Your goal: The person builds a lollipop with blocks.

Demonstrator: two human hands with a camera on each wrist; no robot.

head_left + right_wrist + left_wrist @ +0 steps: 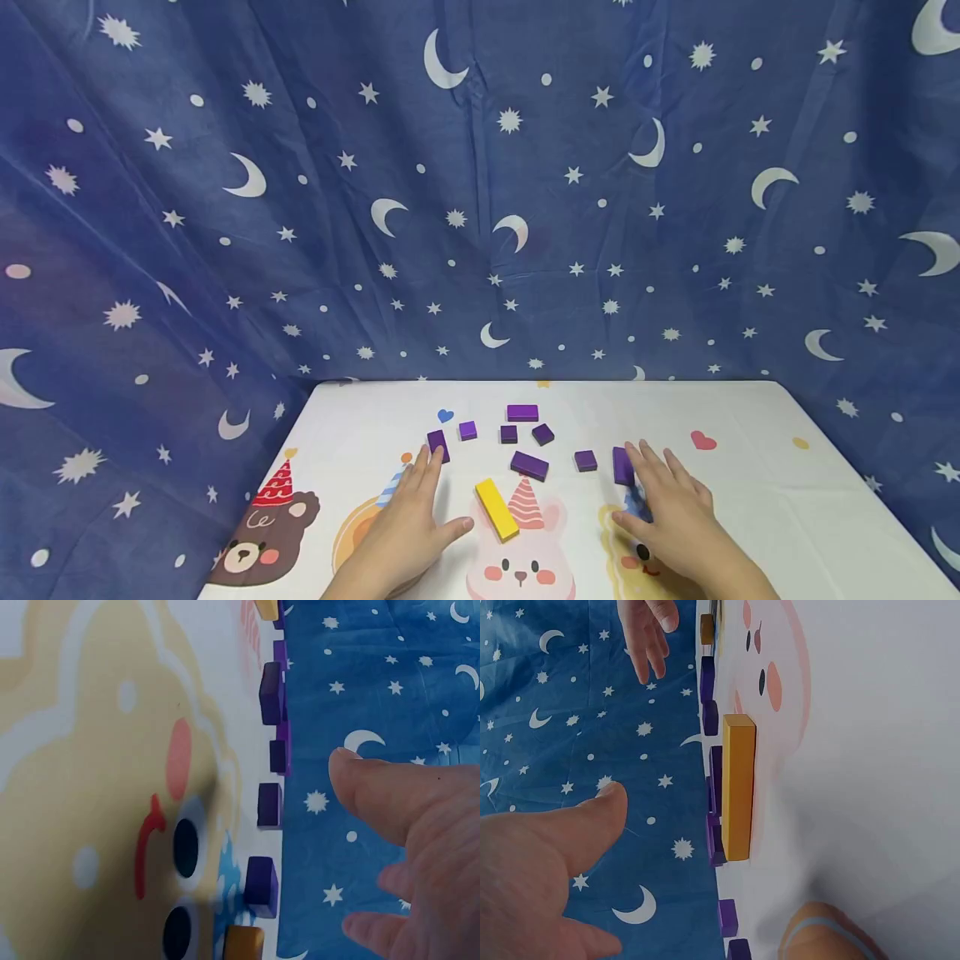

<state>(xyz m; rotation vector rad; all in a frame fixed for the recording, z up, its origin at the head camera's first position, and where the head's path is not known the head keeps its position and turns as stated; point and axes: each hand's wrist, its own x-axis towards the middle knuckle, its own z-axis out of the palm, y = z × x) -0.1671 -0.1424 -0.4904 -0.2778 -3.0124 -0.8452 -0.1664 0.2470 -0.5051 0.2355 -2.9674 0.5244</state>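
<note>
My left hand (408,525) hovers over the near left of the table with fingers spread and nothing in them. To its right lies a long yellow block (497,510), which the left wrist view shows resting flat on the cloth. My right hand (675,517) is likewise spread and holds nothing. Its fingertips overlap an upright-lying purple block (622,466) in the head view. Past the left fingertips is another purple block (438,447). A second yellow-orange block (244,943) shows in the right wrist view; in the head view the right hand hides it.
Between and beyond the hands lie several purple blocks, among them a long one (529,466), a far one (522,413) and a small square one (586,461). The white tablecloth (780,500) has printed animals. A blue star-patterned curtain (480,208) hangs behind the table.
</note>
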